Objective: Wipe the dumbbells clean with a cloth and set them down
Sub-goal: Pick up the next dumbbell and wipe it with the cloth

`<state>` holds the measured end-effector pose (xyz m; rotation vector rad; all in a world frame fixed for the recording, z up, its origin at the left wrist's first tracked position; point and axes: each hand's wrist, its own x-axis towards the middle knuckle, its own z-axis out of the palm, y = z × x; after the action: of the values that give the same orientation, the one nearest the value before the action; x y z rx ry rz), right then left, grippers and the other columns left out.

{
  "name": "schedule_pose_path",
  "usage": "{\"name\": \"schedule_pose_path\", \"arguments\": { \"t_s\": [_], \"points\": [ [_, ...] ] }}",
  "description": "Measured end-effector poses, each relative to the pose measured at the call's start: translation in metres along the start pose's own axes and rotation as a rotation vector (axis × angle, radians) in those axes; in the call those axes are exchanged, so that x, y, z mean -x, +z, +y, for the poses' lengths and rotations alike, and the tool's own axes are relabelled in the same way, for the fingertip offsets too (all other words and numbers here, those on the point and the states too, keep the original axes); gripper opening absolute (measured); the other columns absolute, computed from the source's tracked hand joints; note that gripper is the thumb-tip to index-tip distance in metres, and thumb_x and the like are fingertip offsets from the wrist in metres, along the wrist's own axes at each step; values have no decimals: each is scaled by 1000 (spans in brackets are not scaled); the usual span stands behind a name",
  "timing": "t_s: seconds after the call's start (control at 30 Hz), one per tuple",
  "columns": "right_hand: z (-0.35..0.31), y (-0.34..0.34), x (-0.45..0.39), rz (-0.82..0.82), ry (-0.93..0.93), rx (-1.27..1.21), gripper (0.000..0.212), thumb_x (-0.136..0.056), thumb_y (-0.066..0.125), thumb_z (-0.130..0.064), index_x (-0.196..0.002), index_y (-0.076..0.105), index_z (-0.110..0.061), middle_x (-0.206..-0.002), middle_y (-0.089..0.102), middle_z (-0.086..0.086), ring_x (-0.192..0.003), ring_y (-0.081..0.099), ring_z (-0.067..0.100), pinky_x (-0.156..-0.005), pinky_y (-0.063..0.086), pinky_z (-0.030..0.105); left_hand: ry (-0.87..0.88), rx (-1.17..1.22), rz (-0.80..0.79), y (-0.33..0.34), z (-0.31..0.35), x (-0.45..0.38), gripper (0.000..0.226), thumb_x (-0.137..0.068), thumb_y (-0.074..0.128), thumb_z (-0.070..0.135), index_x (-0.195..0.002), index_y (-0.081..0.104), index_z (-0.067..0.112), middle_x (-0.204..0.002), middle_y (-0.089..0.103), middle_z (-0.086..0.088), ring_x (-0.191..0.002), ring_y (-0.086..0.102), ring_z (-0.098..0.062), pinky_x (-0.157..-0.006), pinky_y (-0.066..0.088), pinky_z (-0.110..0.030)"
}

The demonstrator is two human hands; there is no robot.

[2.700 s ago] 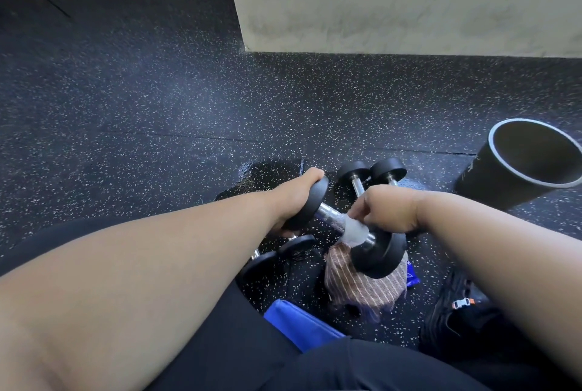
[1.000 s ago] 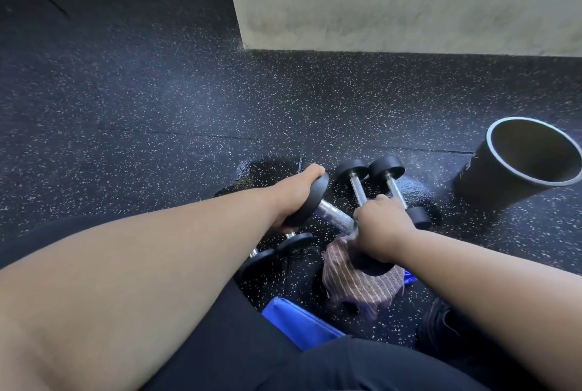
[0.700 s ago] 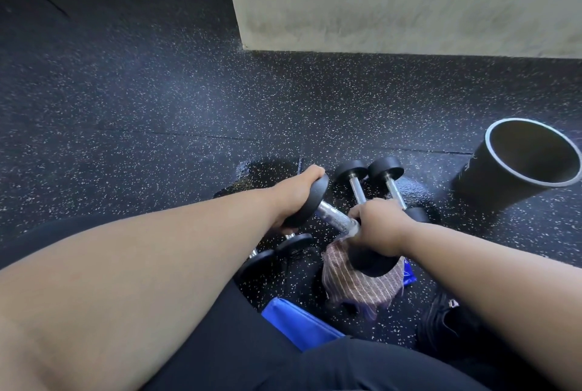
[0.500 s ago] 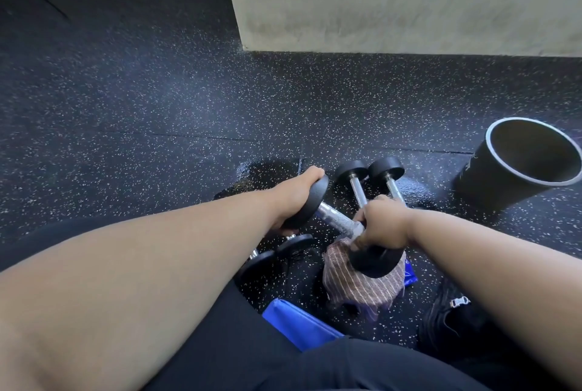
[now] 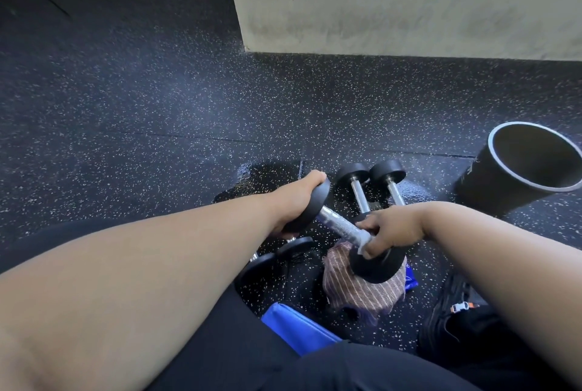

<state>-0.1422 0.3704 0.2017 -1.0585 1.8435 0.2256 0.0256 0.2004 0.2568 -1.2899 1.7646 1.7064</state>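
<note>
On the dumbbell, cloth now gone.

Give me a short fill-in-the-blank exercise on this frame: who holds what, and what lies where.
1. The left hand grips one black end of the held dumbbell; the right hand grips the end nearer the ____.
2. Under that dumbbell lies a ____ cloth on the floor.
3. Beyond the hands, ____ more dumbbells lie side by side.
4. The open black cylinder stands on the person's ____ side.

Missing words: person; striped; two; right
</note>
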Motion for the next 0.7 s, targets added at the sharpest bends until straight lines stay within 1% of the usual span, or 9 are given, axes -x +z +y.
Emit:
{"name": "schedule_pose_path", "arguments": {
  "t_s": [0.03, 0.07, 0.1, 0.17, 0.23, 0.37, 0.43, 0.6, 0.7],
  "points": [
    [3, -1, 2, 2, -5, -53, 91, -70, 75, -65, -151, 48, -36, -141, 61, -9, -118, 66, 20, -106, 53, 45, -6, 2, -1, 0, 0, 0, 52, -98, 49, 72, -92, 54, 21, -71, 55, 0, -60, 50, -17, -47, 46, -16],
    [7, -1, 3, -1, -24, -120, 85, -73, 76, -57, -150, 50, -32, -135, 66, -7, -111, 71, 20, -101, 57, 45, -11, 2, -1, 0, 1, -1, 53, -98, 49, 73, -91, 54, 21, -70, 55, 0, -60, 50, -17, -49, 46, -17],
    [9, 0, 4, 1, -56, -183, 67, -79, 77, -48, -141, 60, -30, -123, 72, -6, -103, 74, 19, -95, 60, 42, -13, 3, -1, 0, 1, -1, 53, -97, 50, 73, -91, 54, 21, -66, 55, 1, -59, 50, -16, -52, 45, -19],
    [12, 2, 3, 82, -76, -199, 22, -87, 76, -34, -109, 75, -33, -105, 77, -6, -92, 75, 16, -85, 62, 34, -6, 0, 1, 0, 2, -1, 53, -98, 49, 73, -88, 53, 21, -55, 54, 4, -58, 49, -17, -57, 43, -23],
    [11, 8, -1, 191, -73, -114, 7, -86, 77, -35, -92, 76, -32, -94, 77, -9, -88, 73, 13, -82, 60, 33, 3, -6, -1, 0, 3, 0, 53, -99, 48, 72, -86, 52, 21, -47, 52, 6, -59, 48, -17, -61, 41, -25],
    [0, 16, -7, 291, -26, 9, 20, -80, 80, -46, -82, 73, -28, -79, 73, -9, -77, 68, 12, -68, 53, 29, 16, -11, 12, 2, 5, 1, 52, -100, 49, 70, -85, 52, 21, -50, 52, 5, -61, 48, -17, -62, 42, -26],
    [-4, 17, -8, 342, -19, 72, 24, -78, 81, -50, -77, 71, -28, -74, 70, -10, -75, 64, 11, -65, 48, 28, 21, -15, 12, 3, 5, 1, 52, -101, 48, 70, -85, 51, 20, -49, 52, 5, -60, 48, -18, -62, 41, -26],
    [-11, 22, -6, 486, -25, 51, 32, -72, 84, -61, -84, 76, -32, -81, 70, -13, -91, 59, 12, -84, 54, 35, -10, -8, 18, 2, 2, -2, 56, -97, 49, 75, -91, 52, 20, -71, 52, -1, -65, 49, -20, -64, 43, -27],
    [-17, 25, -6, 551, -26, 37, 28, -72, 84, -58, -83, 75, -33, -78, 71, -15, -86, 62, 10, -82, 54, 31, -21, 1, 23, 2, 0, -4, 57, -96, 48, 76, -90, 51, 20, -70, 52, 0, -65, 49, -19, -64, 44, -27]
  ]
}}
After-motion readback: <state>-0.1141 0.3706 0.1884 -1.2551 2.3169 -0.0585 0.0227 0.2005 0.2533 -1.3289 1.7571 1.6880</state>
